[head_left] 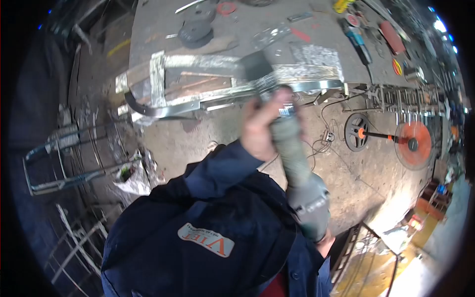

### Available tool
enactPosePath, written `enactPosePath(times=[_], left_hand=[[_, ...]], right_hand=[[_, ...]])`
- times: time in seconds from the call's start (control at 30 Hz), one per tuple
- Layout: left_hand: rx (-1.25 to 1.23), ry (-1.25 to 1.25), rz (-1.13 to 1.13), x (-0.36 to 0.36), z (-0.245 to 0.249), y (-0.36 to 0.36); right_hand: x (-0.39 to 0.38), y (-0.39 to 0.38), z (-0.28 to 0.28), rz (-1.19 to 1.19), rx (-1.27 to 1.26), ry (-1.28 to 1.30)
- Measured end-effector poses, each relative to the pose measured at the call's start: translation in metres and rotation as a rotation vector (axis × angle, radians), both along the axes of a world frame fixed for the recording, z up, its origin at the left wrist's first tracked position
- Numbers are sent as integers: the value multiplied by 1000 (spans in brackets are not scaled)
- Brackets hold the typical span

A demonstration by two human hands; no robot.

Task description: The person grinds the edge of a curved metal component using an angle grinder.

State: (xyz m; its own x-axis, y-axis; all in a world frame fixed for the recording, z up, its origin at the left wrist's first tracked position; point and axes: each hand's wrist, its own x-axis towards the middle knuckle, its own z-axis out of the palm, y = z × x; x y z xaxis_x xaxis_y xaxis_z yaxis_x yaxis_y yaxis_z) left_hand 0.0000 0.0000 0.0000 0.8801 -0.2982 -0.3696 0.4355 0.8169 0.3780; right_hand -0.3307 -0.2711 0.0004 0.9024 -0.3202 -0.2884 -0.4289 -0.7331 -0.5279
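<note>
I hold a grey angle grinder [298, 166] in both hands. My left hand [261, 126], coming out of a blue jacket sleeve, grips its front end near the head. At the rear end, low in view, only part of my right hand [325, 242] shows, closed on the body. The grinder's dark disc [255, 67] is at a shiny metal frame [208, 96] with a curved strip, lying along the near edge of a steel workbench [163, 20].
The bench carries a blue power tool [357, 40], dark discs [195, 32], a red ring and scraps. A barbell with an orange plate [414, 143] and a black plate [356, 131] lies on the floor at right. Metal frames [64, 158] and a white bag [131, 178] stand at left.
</note>
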Motion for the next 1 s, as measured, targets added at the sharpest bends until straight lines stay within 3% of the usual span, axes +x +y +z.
enactPosePath(times=[0.03,0.07,0.1,0.23,0.43,0.63,0.83,1.0], left_hand=[[-13,-21,-36,8,-4,0],[22,27,11,11,-26,13],[133,51,43,-17,1,28],[257,105,231,-38,-17,60],[221,161,406,-51,-24,99],[350,220,438,-57,-44,122],[421,190,551,-58,-25,118],[449,259,617,-59,-24,73]], right_hand=[[8,3,-10,51,-111,94],[41,18,-5,83,-135,-6],[22,19,-12,156,-91,27],[72,8,16,233,-178,83],[145,24,71,451,-234,-56],[166,29,32,547,-246,79],[197,3,9,637,-96,-63],[227,-53,-26,719,24,-109]])
